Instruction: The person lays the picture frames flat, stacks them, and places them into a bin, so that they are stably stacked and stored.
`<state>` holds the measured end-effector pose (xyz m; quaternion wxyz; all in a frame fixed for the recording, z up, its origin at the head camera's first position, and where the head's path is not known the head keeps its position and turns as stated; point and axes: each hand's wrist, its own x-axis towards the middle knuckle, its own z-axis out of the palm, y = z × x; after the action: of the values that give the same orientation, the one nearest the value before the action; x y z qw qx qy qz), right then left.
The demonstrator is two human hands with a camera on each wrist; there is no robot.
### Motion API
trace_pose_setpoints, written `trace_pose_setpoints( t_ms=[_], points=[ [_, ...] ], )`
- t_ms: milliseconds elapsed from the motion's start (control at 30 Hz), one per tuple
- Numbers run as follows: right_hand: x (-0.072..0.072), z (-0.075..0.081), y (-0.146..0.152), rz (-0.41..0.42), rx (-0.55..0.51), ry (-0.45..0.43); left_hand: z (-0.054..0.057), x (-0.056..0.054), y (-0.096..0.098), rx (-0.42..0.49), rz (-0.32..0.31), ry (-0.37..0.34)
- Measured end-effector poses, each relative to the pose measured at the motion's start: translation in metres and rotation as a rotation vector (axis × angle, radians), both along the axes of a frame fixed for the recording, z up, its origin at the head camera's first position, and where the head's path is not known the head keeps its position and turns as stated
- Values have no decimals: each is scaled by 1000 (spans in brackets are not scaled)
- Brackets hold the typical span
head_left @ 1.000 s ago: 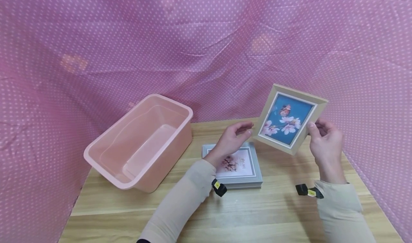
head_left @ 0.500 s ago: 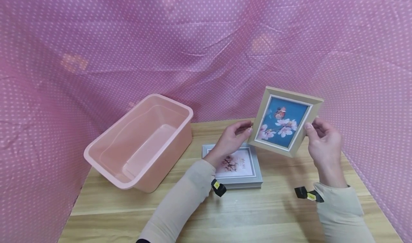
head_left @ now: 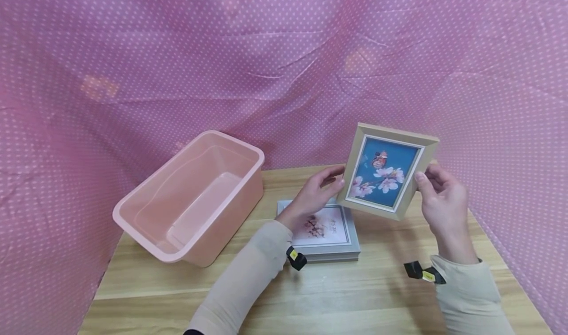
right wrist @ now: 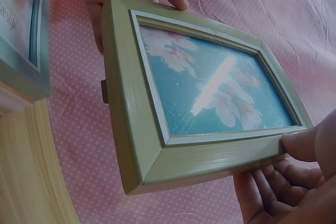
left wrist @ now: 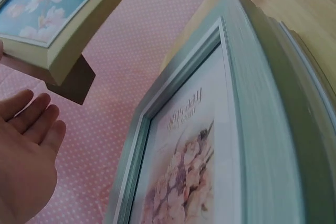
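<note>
A beige picture frame (head_left: 385, 172) with a blue print of pink blossoms and a butterfly is held raised and tilted above the table. My right hand (head_left: 443, 204) grips its right edge, thumb (right wrist: 299, 145) on the front and fingers curled behind. At the opposite edge is my left hand (head_left: 317, 192); its thumb is close to or touching the rim. The left wrist view shows its fingers (left wrist: 39, 116) loosely extended, apart from the frame. A grey-blue picture frame (head_left: 330, 249) with a blossom print lies flat beneath my left wrist, on top of a stack.
A pink plastic bin (head_left: 230, 226) stands on the left of the wooden table (head_left: 350, 300). Pink dotted cloth (head_left: 284, 79) hangs behind and along both sides. Beneath the top frame, more layers (left wrist: 310, 82) show at the edge.
My right hand has brought the beige frame left and slightly down, close to my left hand, and turned it a little more upright. My left hand keeps nearly the same pose.
</note>
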<state>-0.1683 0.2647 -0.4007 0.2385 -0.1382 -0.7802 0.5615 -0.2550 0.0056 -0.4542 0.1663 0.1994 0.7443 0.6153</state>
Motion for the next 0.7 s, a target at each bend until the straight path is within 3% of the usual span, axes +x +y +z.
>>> trace_pose_setpoints(
  t_ms=[200, 467, 700],
  points=[
    [3, 4, -1, 13, -3, -26, -3, -3, -5, 25, -84, 54],
    [7, 5, -5, 33, -17, 13, -4, -3, -8, 45, -189, 8],
    [9, 6, -8, 51, -16, 46, -7, -2, -11, 38, -220, 25]
  ],
)
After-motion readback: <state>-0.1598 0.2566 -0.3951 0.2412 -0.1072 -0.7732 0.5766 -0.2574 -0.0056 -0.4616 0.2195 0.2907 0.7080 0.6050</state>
